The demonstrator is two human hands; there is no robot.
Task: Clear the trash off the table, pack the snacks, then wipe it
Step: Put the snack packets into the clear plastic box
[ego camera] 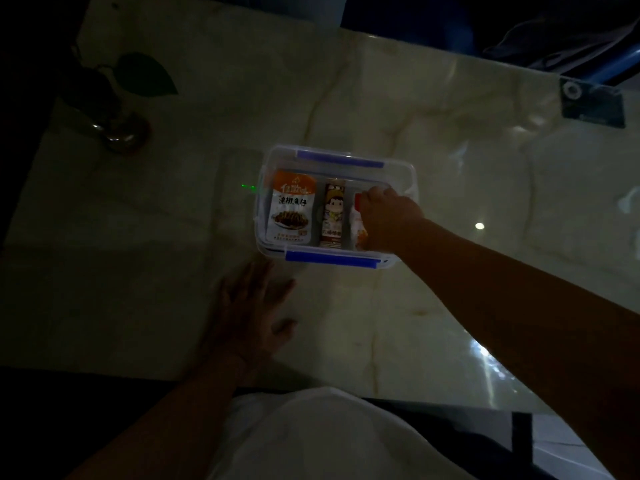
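Note:
A clear plastic box (341, 157) with blue clips stands in the middle of the marble table (415, 323). Inside lie an orange and white snack packet (292, 211) on the left and a narrow brown snack packet (333, 216) in the middle. A red and white snack packet (356, 216) sits at the right side of the box, partly hidden under my right hand (389, 220), which is closed around it inside the box. My left hand (251, 313) rests flat on the table in front of the box, fingers spread, holding nothing.
A small glass vase with dark leaves (121, 129) stands at the far left of the table. A dark clip (590, 102) holds the transparent cover at the far right edge. The scene is dim.

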